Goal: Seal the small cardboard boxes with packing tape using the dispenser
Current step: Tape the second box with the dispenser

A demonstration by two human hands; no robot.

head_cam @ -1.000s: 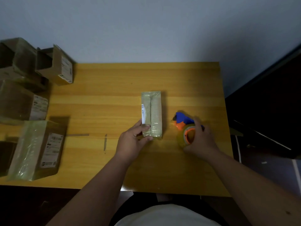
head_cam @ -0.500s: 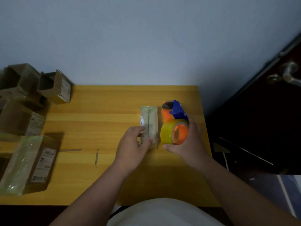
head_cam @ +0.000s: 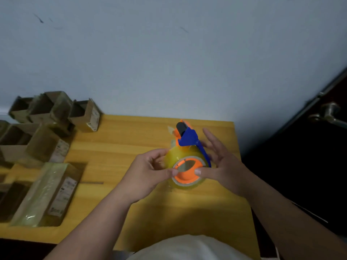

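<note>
Both forearms reach forward, left hand point(head_cam: 148, 171) curled with thumb pinching inward, right hand point(head_cam: 223, 164) thumb pressing, its fingers splayed straight.

The tape dispenser point(head_cam: 185, 136) is orange with a blue guard and a black roller; its tape roll point(head_cam: 185, 166) is translucent yellow around an orange hub. The desk point(head_cam: 120, 147) is honey-yellow wood grain. The boxes point(head_cam: 47, 145) are dull brown with white labels, the wall point(head_cam: 169, 62) pale grey-blue.
</note>
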